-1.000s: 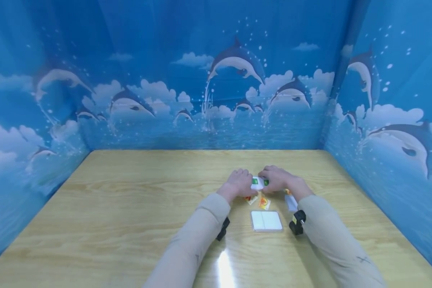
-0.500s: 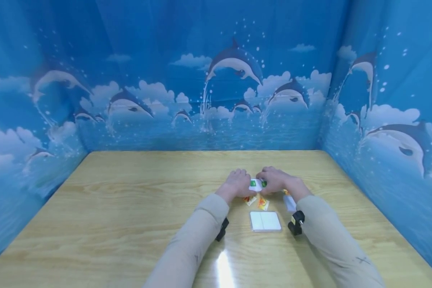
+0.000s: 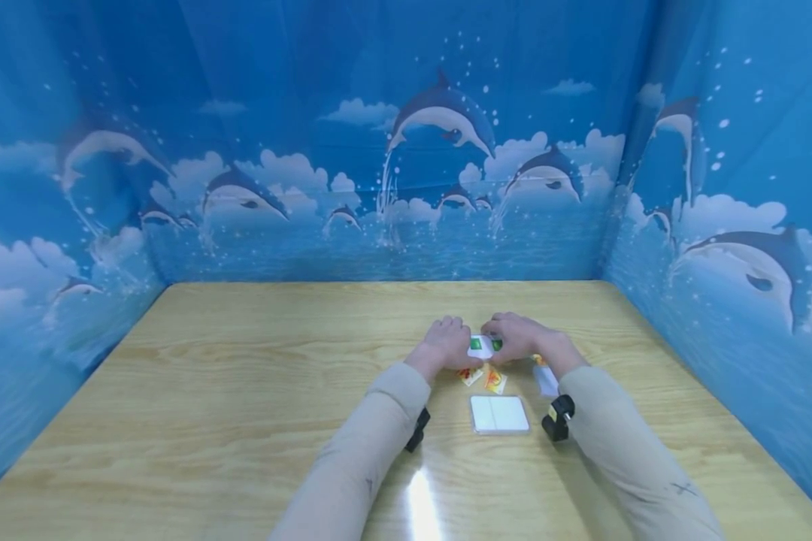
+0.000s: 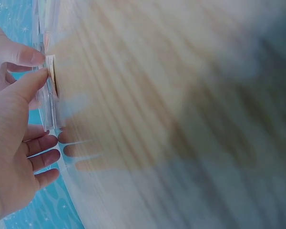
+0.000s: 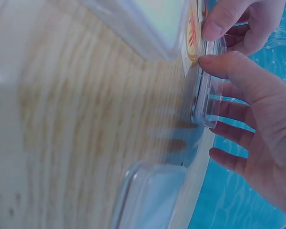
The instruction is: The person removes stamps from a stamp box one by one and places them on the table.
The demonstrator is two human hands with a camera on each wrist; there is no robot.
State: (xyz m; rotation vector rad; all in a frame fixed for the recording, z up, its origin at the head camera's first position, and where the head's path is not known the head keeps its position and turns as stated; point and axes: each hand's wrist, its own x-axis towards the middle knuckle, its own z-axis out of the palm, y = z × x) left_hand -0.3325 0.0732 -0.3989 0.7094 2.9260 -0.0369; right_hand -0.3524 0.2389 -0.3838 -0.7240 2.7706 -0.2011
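Note:
Between my two hands is a flat clear plastic case (image 3: 480, 347) with white and green showing on its top. My left hand (image 3: 449, 344) grips its left end, and my right hand (image 3: 518, 336) grips the right end. In the left wrist view, the left thumb lies at the near edge of the case (image 4: 48, 112), beside the right thumb. The right wrist view shows both thumbs along that edge and fingers behind the clear wall (image 5: 212, 109). Two small orange-and-yellow printed cards (image 3: 471, 375) lie just in front of the hands.
A white two-part flat case (image 3: 500, 415) lies nearer on the wooden table (image 3: 243, 391). Another whitish case (image 3: 546, 382) sits beside the right wrist, with an orange printed piece (image 3: 538, 361) behind it. Dolphin-print curtains (image 3: 298, 150) enclose the back and sides.

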